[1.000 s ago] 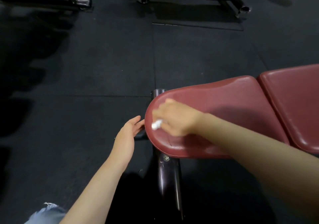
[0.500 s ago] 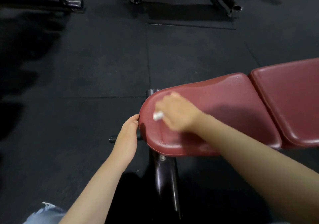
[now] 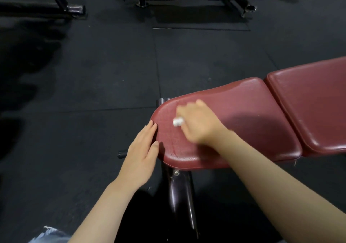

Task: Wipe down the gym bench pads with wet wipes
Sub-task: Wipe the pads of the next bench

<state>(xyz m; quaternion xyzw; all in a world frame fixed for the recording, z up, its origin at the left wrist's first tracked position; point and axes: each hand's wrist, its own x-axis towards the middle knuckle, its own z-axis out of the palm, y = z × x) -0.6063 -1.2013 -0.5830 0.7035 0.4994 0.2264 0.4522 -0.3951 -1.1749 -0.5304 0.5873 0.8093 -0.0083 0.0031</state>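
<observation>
Right hand (image 3: 196,124) pinching a balled white wipe (image 3: 177,121) against the red seat pad (image 3: 243,115) beneath it; left hand (image 3: 142,152) flat, fingers straight, touching the pad's end. Wipe probably soft, light, damp; best kept bunched under the fingertips.

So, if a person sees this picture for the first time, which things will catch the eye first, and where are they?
The dark red seat pad stands out against the black floor, right of centre, with a second red pad beside it at the right edge. On its rounded end, the blurred right hand holds a small white wipe, while the left hand lies flat against the pad's edge.
</observation>
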